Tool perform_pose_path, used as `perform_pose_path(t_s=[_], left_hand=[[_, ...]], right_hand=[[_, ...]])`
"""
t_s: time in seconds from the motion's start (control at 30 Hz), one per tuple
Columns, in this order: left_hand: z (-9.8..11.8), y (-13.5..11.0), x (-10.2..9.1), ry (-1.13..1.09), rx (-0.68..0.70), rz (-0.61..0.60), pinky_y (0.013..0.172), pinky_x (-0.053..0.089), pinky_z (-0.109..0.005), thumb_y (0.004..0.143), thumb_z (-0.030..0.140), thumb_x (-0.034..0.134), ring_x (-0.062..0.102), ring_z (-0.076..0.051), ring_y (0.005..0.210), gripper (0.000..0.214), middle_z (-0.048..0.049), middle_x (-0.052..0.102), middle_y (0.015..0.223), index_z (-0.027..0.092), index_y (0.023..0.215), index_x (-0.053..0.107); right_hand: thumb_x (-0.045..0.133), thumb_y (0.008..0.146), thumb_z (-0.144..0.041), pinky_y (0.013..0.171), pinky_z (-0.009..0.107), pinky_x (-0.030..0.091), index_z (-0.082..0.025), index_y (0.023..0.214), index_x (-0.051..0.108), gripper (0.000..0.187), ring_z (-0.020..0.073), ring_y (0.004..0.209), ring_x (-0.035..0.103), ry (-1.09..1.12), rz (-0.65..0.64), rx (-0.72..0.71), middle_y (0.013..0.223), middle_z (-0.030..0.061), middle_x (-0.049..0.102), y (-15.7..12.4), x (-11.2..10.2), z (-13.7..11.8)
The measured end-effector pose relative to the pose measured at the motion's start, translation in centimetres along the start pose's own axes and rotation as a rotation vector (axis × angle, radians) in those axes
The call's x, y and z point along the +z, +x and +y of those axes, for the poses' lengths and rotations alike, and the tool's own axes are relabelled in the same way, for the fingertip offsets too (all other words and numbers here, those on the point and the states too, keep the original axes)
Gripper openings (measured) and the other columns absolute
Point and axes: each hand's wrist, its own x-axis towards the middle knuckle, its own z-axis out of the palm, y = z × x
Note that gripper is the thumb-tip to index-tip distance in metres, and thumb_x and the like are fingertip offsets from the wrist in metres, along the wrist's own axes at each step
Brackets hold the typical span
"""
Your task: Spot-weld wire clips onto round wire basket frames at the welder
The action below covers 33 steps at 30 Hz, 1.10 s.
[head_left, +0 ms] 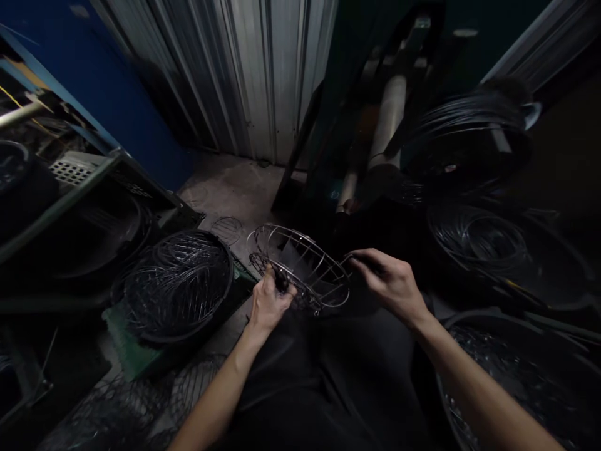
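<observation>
A round wire cage [307,241] of thin metal rods and rings tilts above my lap. My left hand [270,300] is closed around its near left rim, thumb up, with darkened fingertips. At the cage's right end, my right hand [389,279] is closed in a pinch. A thin dark wire end shows by those fingertips, but I cannot tell whether it belongs to the cage or is a loose piece. The cage's underside is partly lost in shadow.
Left of me, a round tub of cut wires [183,282] stands on a green crate [134,351]. A dark machine [387,119] rises ahead. To the right are a coil of wire [479,241] and a tub of small metal parts [498,369]. Wire grids [192,382] lie at lower left.
</observation>
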Motion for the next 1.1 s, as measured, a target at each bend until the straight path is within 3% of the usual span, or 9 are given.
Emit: perform_pose_path(t_s=[0.13,0.23,0.33,0.4,0.43,0.53,0.63,0.9,1.1], left_hand=[[-0.6,0.4,-1.6,-0.086,-0.095,-0.157,0.051,0.047,-0.024,0.077,0.039,0.057,0.057,-0.013,0.054,0.041,-0.0019,0.063,0.069,0.011,0.107,0.053],[-1.0,0.9,-5.3,-0.01,-0.017,-0.202,0.056,0.05,-0.024,0.078,0.041,0.06,0.06,-0.013,0.059,0.035,-0.0005,0.064,0.07,0.014,0.1,0.059],[1.0,1.2,-10.0,0.154,0.24,-0.026,0.067,0.052,-0.025,0.085,0.032,0.057,0.063,-0.013,0.071,0.018,-0.0027,0.066,0.079,0.016,0.089,0.065],[3.6,1.5,-12.0,0.237,0.518,0.072,0.078,0.052,-0.027,0.086,0.022,0.057,0.063,-0.015,0.083,0.015,-0.0039,0.068,0.089,0.017,0.097,0.065],[5.0,1.8,-12.4,0.284,0.684,0.064,0.083,0.052,-0.029,0.085,0.018,0.057,0.062,-0.016,0.089,0.019,-0.0045,0.068,0.095,0.017,0.103,0.064],[8.2,3.5,-12.1,0.424,1.123,-0.043,0.087,0.052,-0.03,0.087,0.011,0.052,0.061,-0.017,0.098,0.021,-0.0073,0.068,0.102,0.013,0.105,0.062],[9.0,5.3,-10.8,0.5,1.34,-0.078,0.079,0.054,-0.028,0.089,0.01,0.045,0.063,-0.015,0.087,0.019,-0.0068,0.07,0.089,0.011,0.095,0.063],[8.7,5.9,-9.2,0.391,1.527,-0.032,0.07,0.056,-0.024,0.085,0.012,0.052,0.066,-0.013,0.075,0.014,-0.0037,0.07,0.081,0.015,0.078,0.064],[10.3,3.9,-10.3,0.33,1.558,-0.204,0.073,0.057,-0.028,0.083,0.01,0.053,0.066,-0.016,0.077,0.011,-0.0068,0.07,0.082,0.012,0.082,0.064]], right_hand=[[0.054,0.085,-0.032,0.076,0.027,0.052,-0.021,0.092,0.068,0.019,0.0167,0.084,0.067,0.08,-0.232,0.15,0.091,0.0023,0.072,1.0,-0.7,-2.3],[0.054,0.084,-0.033,0.075,0.027,0.052,-0.021,0.094,0.07,0.021,0.0174,0.086,0.067,0.14,-0.312,0.188,0.094,0.0019,0.072,2.4,-0.6,-3.4],[0.055,0.083,-0.033,0.072,0.026,0.053,-0.021,0.093,0.071,0.022,0.0176,0.085,0.068,0.156,-0.349,0.196,0.095,0.002,0.072,3.4,0.0,-3.7],[0.054,0.083,-0.033,0.071,0.026,0.053,-0.021,0.093,0.071,0.024,0.0176,0.082,0.068,0.16,-0.363,0.181,0.094,0.0024,0.072,3.8,0.3,-4.0],[0.054,0.083,-0.034,0.07,0.026,0.052,-0.021,0.094,0.071,0.024,0.0175,0.081,0.068,0.162,-0.363,0.168,0.093,0.0024,0.073,3.9,0.4,-4.3],[0.054,0.083,-0.034,0.069,0.025,0.052,-0.021,0.094,0.071,0.024,0.0175,0.081,0.067,0.155,-0.362,0.115,0.091,0.0021,0.073,4.2,0.4,-5.8],[0.054,0.083,-0.032,0.071,0.024,0.05,-0.02,0.092,0.071,0.022,0.0173,0.083,0.066,0.118,-0.379,0.075,0.092,0.0017,0.072,4.2,-0.2,-7.5],[0.056,0.083,-0.03,0.067,0.021,0.047,-0.02,0.089,0.071,0.019,0.0159,0.08,0.066,0.034,-0.405,0.181,0.086,0.0013,0.072,3.6,-1.8,-8.2],[0.059,0.081,-0.027,0.062,0.019,0.046,-0.022,0.085,0.071,0.014,0.0147,0.077,0.065,0.098,-0.489,0.321,0.081,-0.0005,0.071,1.6,-2.6,-8.7]])
